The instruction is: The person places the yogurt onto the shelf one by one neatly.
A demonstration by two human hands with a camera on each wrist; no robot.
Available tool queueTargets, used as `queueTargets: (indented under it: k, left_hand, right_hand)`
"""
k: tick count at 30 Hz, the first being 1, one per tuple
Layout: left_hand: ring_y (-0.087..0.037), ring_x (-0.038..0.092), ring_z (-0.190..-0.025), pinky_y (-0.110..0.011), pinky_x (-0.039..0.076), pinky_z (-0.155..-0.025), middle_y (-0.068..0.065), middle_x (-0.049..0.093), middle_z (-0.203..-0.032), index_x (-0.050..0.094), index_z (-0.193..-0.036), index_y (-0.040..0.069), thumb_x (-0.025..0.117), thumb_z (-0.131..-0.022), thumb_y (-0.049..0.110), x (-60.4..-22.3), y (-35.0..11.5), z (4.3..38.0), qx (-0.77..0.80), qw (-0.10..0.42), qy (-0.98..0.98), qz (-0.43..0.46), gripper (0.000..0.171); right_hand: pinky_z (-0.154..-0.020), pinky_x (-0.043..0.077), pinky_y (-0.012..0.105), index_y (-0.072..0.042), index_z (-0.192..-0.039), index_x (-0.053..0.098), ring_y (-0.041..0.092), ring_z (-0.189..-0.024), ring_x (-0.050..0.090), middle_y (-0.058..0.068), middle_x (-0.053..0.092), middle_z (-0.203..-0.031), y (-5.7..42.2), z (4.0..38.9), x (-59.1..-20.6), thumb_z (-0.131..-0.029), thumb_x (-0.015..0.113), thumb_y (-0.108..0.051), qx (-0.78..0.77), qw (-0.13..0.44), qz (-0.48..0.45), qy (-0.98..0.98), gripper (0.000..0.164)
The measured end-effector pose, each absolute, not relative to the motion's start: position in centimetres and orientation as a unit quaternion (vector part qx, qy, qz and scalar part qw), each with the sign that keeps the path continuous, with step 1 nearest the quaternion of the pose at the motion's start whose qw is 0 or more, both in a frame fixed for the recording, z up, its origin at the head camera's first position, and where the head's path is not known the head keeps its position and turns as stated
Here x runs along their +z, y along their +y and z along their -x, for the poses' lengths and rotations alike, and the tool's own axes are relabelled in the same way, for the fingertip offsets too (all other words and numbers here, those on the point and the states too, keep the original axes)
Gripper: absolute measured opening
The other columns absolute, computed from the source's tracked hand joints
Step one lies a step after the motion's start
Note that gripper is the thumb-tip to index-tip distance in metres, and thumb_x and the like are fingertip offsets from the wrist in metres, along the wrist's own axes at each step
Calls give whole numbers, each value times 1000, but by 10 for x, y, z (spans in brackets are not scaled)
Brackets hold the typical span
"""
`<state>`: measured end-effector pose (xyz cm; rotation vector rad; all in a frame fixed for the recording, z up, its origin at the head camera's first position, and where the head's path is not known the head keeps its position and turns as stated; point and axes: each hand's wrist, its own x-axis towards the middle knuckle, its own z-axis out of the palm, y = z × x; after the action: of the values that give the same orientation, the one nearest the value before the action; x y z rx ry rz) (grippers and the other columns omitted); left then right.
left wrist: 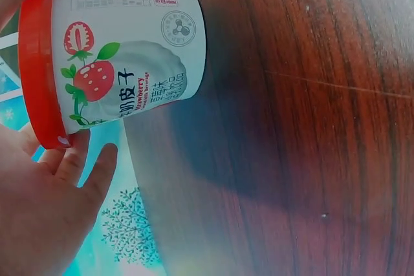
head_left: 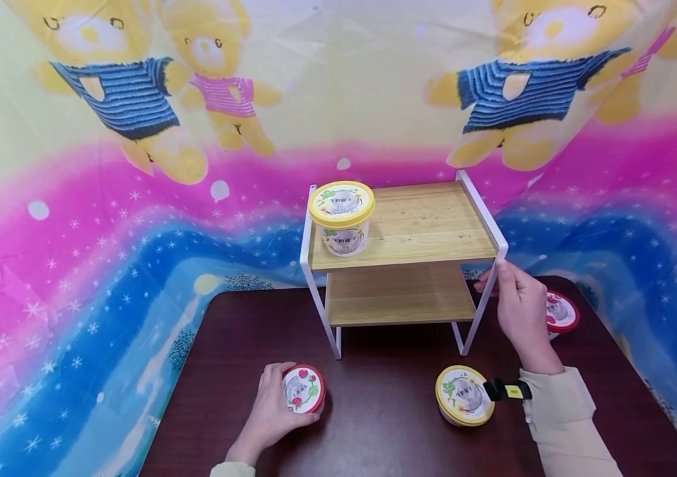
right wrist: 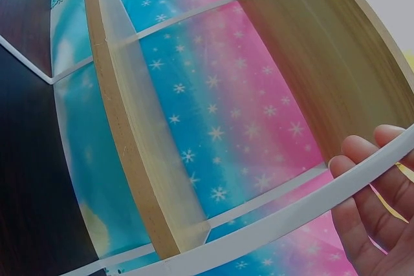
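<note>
Your left hand (head_left: pixel 269 405): gripping red-lidded tub (head_left: pixel 305 389); tabletop (head_left: pixel 380 411) rightward to yellow-lidded tub (head_left: pixel 462 395). Your right hand (head_left: pixel 523 311): gripping rack post (head_left: pixel 479 314); half-hidden tub (head_left: pixel 562 311) beside.

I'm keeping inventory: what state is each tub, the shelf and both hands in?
Left red-lidded tub: closed, held
Right red-lidded tub: closed, partly hidden
Upper yellow-lidded tub: closed, upright
Lower yellow-lidded tub: closed, upright
Shelf: standing
Left hand: holding left red-lidded tub
Right hand: gripping shelf
</note>
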<state>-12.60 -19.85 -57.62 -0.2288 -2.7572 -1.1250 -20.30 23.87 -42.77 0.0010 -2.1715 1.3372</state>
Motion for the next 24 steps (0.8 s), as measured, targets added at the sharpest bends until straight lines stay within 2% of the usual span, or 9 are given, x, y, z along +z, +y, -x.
queueTargets:
  k: [7, 17, 24]
  left_hand:
    - [-18, 48, -108, -42, 46, -90, 4, 50, -115, 57, -136, 15, 102, -48, 38, -571, -200, 125, -363, 50, -928, 60, 101]
    - [-13, 53, -99, -39, 50, -88, 6, 52, -112, 57, -135, 15, 99, -51, 52, -565, -200, 129, -368, 48, -927, 48, 100]
    - [-12, 55, -99, -39, 50, -89, 9, 54, -111, 59, -134, 15, 98, -53, 49, -562, -198, 131, -381, 45, -921, 60, 96]
  right_hand:
    - [-74, 51, 11, 0, -97, 72, 0, -77, 68, 8, 72, -89, 239, 203, -428, -111, 43, -34, 502, 290, -1, -815, 47]
    - [-74, 51, 11, 0, -98, 73, 1, -78, 69, 9, 72, -89, 239, 204, -428, -111, 43, -35, 506, 287, 0, -814, 47]
    - [-74, 51, 11, 2, -99, 72, 1, -78, 69, 9, 73, -89, 240, 203, -428, -111, 43, -34, 509, 285, 2, -812, 47]
